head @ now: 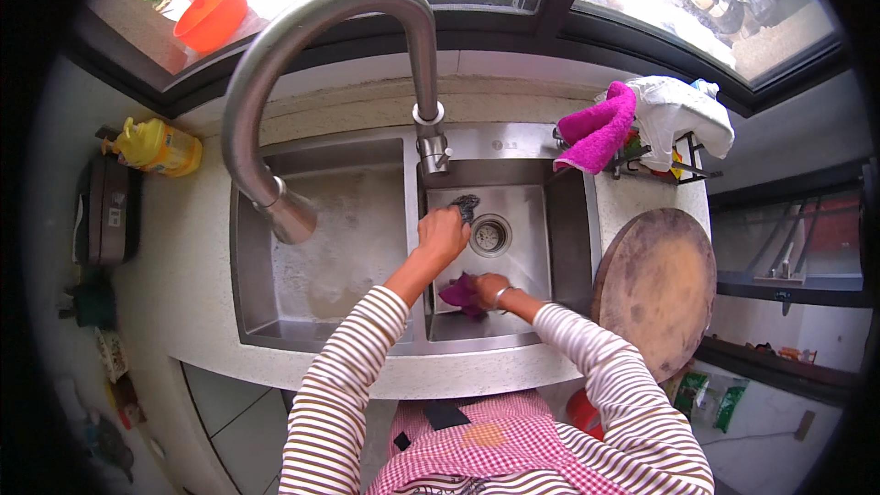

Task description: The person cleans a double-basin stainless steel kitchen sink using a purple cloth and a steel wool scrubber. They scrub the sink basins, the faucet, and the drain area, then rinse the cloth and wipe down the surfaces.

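Observation:
My left hand [443, 234] is over the smaller right basin of the steel sink [570, 247], closed on a dark grey scouring pad [465, 206] just left of the drain strainer [490, 236]. Nearer to me, my right hand [489, 290] grips a dark purple cloth [460, 292] low in the same basin; it is slightly blurred. The curved steel faucet [330, 3] arches over the larger left basin [337, 240], its spray head pointing down there. I cannot see any water running from it.
A round wooden board [656, 292] leans at the basin's right. Behind it, a pink towel [598, 127] and a white plastic bag [677, 113] hang on a black rack [687, 158]. A yellow pump bottle [165, 146] stands at the back left, near a dark case [110, 210].

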`<move>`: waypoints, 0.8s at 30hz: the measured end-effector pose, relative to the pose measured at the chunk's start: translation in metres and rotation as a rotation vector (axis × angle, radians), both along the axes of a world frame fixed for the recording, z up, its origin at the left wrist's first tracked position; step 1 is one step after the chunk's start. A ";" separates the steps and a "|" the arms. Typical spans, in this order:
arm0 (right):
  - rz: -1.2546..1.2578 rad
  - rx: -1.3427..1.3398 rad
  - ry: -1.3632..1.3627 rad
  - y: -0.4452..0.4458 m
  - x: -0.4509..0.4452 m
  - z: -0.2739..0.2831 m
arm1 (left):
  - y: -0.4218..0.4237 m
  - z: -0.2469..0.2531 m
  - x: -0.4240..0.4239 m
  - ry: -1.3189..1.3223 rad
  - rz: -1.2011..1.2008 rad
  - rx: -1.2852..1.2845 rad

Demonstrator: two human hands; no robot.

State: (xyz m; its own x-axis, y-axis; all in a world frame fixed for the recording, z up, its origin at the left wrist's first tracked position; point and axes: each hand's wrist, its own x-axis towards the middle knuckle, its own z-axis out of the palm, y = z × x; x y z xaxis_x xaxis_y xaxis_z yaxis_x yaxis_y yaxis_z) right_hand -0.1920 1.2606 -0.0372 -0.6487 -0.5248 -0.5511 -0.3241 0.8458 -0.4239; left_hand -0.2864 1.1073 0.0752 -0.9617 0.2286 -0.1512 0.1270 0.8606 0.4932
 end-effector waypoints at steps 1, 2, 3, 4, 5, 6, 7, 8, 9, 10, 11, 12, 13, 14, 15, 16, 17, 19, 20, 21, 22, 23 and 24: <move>0.008 0.027 -0.013 -0.010 0.004 -0.006 | 0.005 -0.012 -0.002 -0.009 0.009 -0.015; 0.019 0.050 -0.023 -0.019 0.010 -0.013 | 0.007 -0.018 -0.004 -0.013 0.028 -0.018; 0.031 0.073 -0.033 -0.024 0.013 -0.020 | 0.010 -0.027 -0.008 -0.009 0.064 -0.038; 0.074 0.075 -0.011 -0.023 0.012 -0.027 | 0.015 -0.036 -0.010 -0.009 0.097 -0.054; 0.118 0.077 0.012 -0.022 0.008 -0.035 | 0.020 -0.045 -0.013 -0.008 0.132 -0.070; 0.163 0.079 0.035 -0.019 0.004 -0.041 | 0.025 -0.053 -0.016 -0.017 0.132 -0.103; 0.145 0.064 0.059 -0.015 -0.002 -0.042 | 0.026 -0.059 -0.017 -0.008 0.154 -0.154; 0.134 0.051 0.085 -0.010 -0.013 -0.032 | 0.026 -0.063 -0.017 0.002 0.182 -0.203; 0.123 0.043 0.116 -0.003 -0.027 -0.021 | 0.028 -0.065 -0.019 0.016 0.210 -0.248; 0.113 0.021 0.254 0.008 -0.040 -0.014 | 0.028 -0.073 -0.021 0.006 0.241 -0.247; 0.104 -0.002 0.391 0.021 -0.054 -0.007 | 0.028 -0.079 -0.023 0.015 0.259 -0.209; 0.157 0.065 0.412 0.031 -0.074 0.005 | 0.028 -0.084 -0.025 0.025 0.280 -0.174; 0.211 0.128 0.425 0.039 -0.093 0.017 | 0.026 -0.089 -0.024 0.029 0.303 -0.143; 0.242 0.044 0.581 0.052 -0.110 0.026 | 0.029 -0.088 -0.024 0.017 0.302 -0.129; 0.274 -0.048 0.732 0.062 -0.124 0.033 | 0.032 -0.085 -0.022 0.001 0.303 -0.119; 0.325 -0.042 0.780 0.067 -0.137 0.046 | 0.033 -0.080 -0.022 -0.009 0.308 -0.112; 0.376 -0.035 0.836 0.070 -0.149 0.063 | 0.033 -0.076 -0.021 -0.019 0.309 -0.089; 0.407 0.016 0.880 0.078 -0.161 0.093 | 0.028 -0.070 -0.012 -0.042 0.311 -0.057; 0.348 0.063 0.878 0.083 -0.162 0.107 | 0.025 -0.068 -0.006 -0.032 0.310 -0.029; 0.285 0.118 0.876 0.093 -0.162 0.116 | 0.024 -0.064 -0.001 -0.054 0.310 0.011; 0.266 0.203 0.925 0.111 -0.162 0.118 | 0.023 -0.056 0.003 -0.073 0.307 0.056; 0.247 0.288 0.977 0.128 -0.163 0.118 | 0.022 -0.049 0.006 -0.087 0.304 0.100; 0.225 0.370 1.029 0.136 -0.165 0.114 | 0.020 -0.045 0.010 -0.104 0.336 0.156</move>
